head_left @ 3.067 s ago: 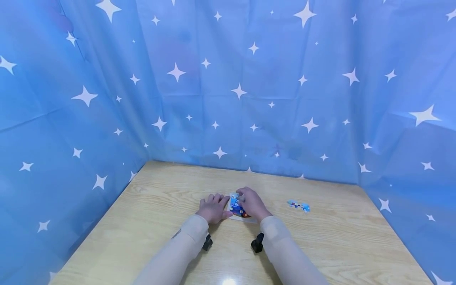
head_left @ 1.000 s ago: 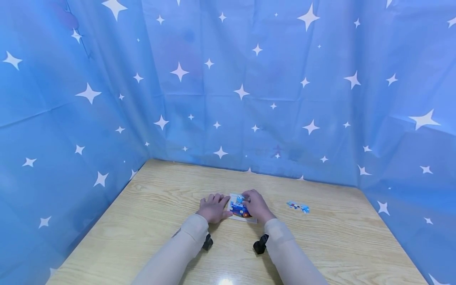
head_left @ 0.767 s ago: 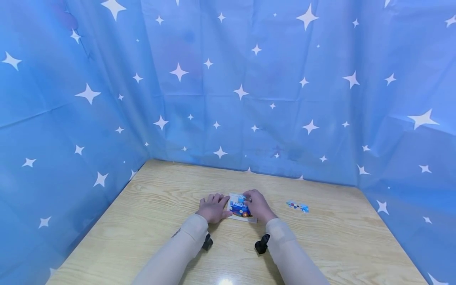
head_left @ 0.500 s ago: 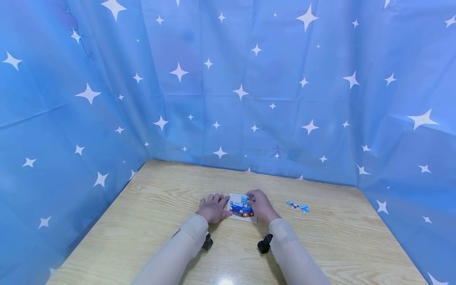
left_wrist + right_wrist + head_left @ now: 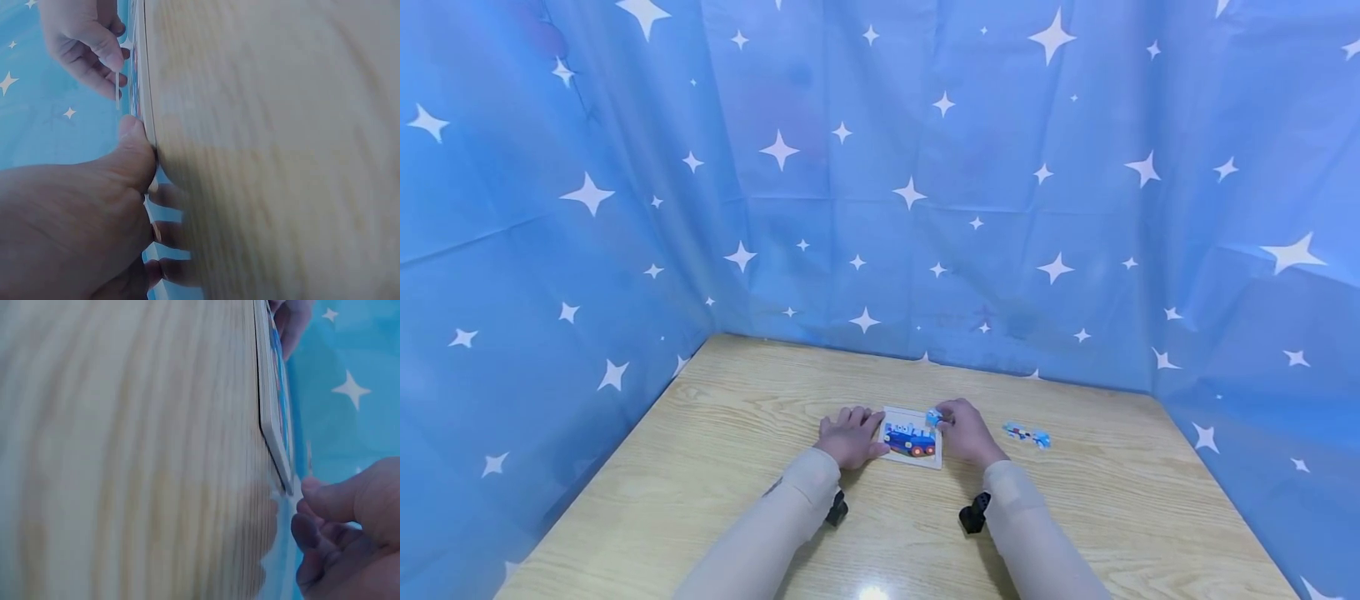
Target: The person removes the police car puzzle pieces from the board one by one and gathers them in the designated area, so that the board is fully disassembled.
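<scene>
A framed jigsaw puzzle [image 5: 917, 462] with a blue train picture lies flat on the table; its upper strip shows bare, pale backing. My left hand [image 5: 850, 439] rests at its left edge, fingers spread and thumb at the lower left corner. Over the upper right corner, my right hand [image 5: 967, 432] pinches a light blue jigsaw piece [image 5: 933, 417] between thumb and fingers. Edge-on in the left wrist view, that piece [image 5: 117, 90] stands out as a thin pale line. The right wrist view shows the frame's side [image 5: 270, 394] near the right fingertips.
Several loose jigsaw pieces [image 5: 1027, 434] lie in a small cluster to the right of the right hand. A wooden table [image 5: 760, 392] carries everything. A blue curtain with white stars [image 5: 880, 208] stands along its back and sides.
My right hand has moved right with the blue piece, from over the middle of the puzzle to its upper right corner, uncovering the train picture. The left hand stays in place.
</scene>
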Motion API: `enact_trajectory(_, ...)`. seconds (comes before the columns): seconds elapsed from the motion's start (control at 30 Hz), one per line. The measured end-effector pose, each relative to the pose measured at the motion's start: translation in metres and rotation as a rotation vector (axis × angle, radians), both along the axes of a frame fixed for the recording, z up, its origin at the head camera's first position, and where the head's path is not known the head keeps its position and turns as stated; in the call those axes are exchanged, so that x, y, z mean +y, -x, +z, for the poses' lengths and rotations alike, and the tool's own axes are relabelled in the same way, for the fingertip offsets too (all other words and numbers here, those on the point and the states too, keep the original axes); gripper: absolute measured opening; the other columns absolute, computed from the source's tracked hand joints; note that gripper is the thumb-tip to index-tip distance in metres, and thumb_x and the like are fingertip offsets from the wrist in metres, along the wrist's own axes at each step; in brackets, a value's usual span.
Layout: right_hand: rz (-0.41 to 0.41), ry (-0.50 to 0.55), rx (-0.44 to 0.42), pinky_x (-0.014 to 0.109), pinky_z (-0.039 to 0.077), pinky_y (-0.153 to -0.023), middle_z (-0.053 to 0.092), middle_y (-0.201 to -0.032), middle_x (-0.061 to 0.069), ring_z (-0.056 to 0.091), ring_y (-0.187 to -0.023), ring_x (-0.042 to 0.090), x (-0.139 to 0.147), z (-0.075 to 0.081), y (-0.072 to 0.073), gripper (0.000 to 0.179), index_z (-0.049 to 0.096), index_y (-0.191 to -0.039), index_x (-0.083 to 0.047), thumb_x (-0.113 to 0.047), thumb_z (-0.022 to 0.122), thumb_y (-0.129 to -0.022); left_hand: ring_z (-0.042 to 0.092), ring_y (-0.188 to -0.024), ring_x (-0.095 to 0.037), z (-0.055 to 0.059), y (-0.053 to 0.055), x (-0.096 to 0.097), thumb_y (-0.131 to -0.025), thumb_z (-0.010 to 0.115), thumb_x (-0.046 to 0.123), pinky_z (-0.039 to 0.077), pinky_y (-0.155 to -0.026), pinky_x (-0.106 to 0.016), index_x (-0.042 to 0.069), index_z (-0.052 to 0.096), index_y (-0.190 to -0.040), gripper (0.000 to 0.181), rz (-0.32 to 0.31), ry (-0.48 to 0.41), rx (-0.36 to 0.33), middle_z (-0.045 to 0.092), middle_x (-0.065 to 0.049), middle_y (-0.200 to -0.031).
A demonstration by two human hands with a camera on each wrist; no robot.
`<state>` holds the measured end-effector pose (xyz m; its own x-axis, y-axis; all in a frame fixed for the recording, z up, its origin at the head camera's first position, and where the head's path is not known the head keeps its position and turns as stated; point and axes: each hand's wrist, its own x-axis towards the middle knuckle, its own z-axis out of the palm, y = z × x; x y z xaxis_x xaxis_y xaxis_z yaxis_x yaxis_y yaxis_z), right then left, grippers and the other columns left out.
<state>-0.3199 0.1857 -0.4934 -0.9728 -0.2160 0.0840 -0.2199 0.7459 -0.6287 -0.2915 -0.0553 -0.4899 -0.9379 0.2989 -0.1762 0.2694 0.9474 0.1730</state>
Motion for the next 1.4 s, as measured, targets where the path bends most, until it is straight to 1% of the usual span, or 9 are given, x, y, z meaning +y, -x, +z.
enact_trajectory(0.17, -0.019, -0.003, -0.013, 0.054, 0.049, -0.096, 0.057, -0.131, 0.022, 0.058, -0.118, 0.039, 0.012, 0.000, 0.001, 0.032, 0.061, -0.133, 0.005, 0.000, 0.058, -0.101, 0.029, -0.143, -0.027, 0.001, -0.001, 0.001, -0.102, 0.043, 0.061, 0.032, -0.106, -0.060, 0.028, 0.029, -0.162, 0.070, -0.001, 0.008, -0.002, 0.030, -0.002, -0.162)
enact_trajectory(0.2, -0.021, -0.004, -0.016, 0.054, 0.049, -0.097, 0.057, -0.131, 0.023, 0.058, -0.118, 0.040, 0.014, 0.000, 0.001, 0.032, 0.061, -0.133, 0.005, 0.000, 0.058, -0.101, 0.030, -0.142, -0.027, -0.002, 0.000, 0.001, -0.102, 0.043, 0.062, 0.033, -0.105, -0.060, 0.028, 0.030, -0.162, 0.070, -0.003, 0.005, 0.015, 0.031, -0.002, -0.161)
enact_trajectory(0.4, -0.038, -0.014, -0.020, 0.056, 0.047, -0.099, 0.057, -0.131, 0.024, 0.056, -0.121, 0.042, 0.024, -0.002, 0.004, 0.033, 0.060, -0.134, 0.005, 0.001, 0.057, -0.101, 0.030, -0.142, -0.028, -0.004, 0.001, 0.000, -0.102, 0.046, 0.060, 0.031, -0.106, -0.062, 0.027, 0.031, -0.161, 0.069, 0.004, -0.013, 0.013, 0.032, -0.003, -0.160)
enact_trajectory(0.43, -0.039, -0.015, -0.021, 0.056, 0.047, -0.098, 0.057, -0.131, 0.024, 0.056, -0.120, 0.042, 0.025, -0.002, 0.004, 0.033, 0.060, -0.134, 0.005, 0.001, 0.057, -0.101, 0.030, -0.142, -0.027, -0.001, -0.001, 0.001, -0.102, 0.046, 0.059, 0.031, -0.107, -0.062, 0.027, 0.032, -0.161, 0.069, 0.009, -0.015, 0.001, 0.032, -0.002, -0.160)
enact_trajectory(0.53, -0.041, -0.020, -0.011, 0.056, 0.047, -0.097, 0.058, -0.129, 0.024, 0.056, -0.119, 0.043, 0.030, -0.001, 0.003, 0.032, 0.061, -0.132, 0.006, 0.001, 0.056, -0.101, 0.029, -0.143, -0.028, 0.000, -0.002, 0.002, -0.102, 0.047, 0.058, 0.029, -0.108, -0.062, 0.026, 0.031, -0.161, 0.069, 0.013, -0.028, -0.013, 0.031, -0.003, -0.161)
enact_trajectory(0.83, -0.073, -0.027, -0.015, 0.056, 0.049, -0.096, 0.058, -0.127, 0.026, 0.057, -0.117, 0.043, 0.040, 0.003, 0.003, 0.027, 0.065, -0.126, 0.007, 0.004, 0.057, -0.100, 0.031, -0.141, -0.026, 0.005, -0.004, 0.001, -0.103, 0.047, 0.058, 0.032, -0.105, -0.059, 0.026, 0.033, -0.161, 0.067, 0.009, -0.015, 0.002, 0.033, -0.002, -0.159)
enact_trajectory(0.93, -0.087, -0.024, -0.032, 0.055, 0.048, -0.096, 0.058, -0.127, 0.026, 0.057, -0.117, 0.042, 0.043, 0.004, 0.003, 0.029, 0.063, -0.128, 0.007, 0.003, 0.057, -0.101, 0.030, -0.141, -0.027, 0.002, -0.002, 0.002, -0.103, 0.047, 0.057, 0.031, -0.105, -0.060, 0.026, 0.033, -0.161, 0.068, 0.014, -0.021, -0.002, 0.032, -0.003, -0.159)
enact_trajectory(1.23, -0.114, -0.053, -0.019, 0.056, 0.047, -0.099, 0.062, -0.126, 0.027, 0.057, -0.121, 0.045, 0.049, 0.000, 0.008, 0.029, 0.062, -0.128, 0.010, 0.005, 0.057, -0.099, 0.028, -0.143, -0.029, -0.022, 0.014, 0.001, -0.101, 0.046, 0.061, 0.030, -0.106, -0.064, 0.028, 0.030, -0.162, 0.071, 0.009, -0.016, 0.015, 0.031, -0.002, -0.161)
enact_trajectory(1.4, -0.145, -0.079, 0.002, 0.058, 0.046, -0.098, 0.061, -0.125, 0.029, 0.056, -0.120, 0.046, 0.052, 0.003, 0.005, 0.029, 0.063, -0.126, 0.011, 0.007, 0.057, -0.098, 0.029, -0.142, -0.029, -0.023, 0.015, 0.001, -0.102, 0.046, 0.061, 0.030, -0.105, -0.063, 0.027, 0.030, -0.162, 0.070, 0.006, -0.019, 0.014, 0.031, -0.003, -0.161)
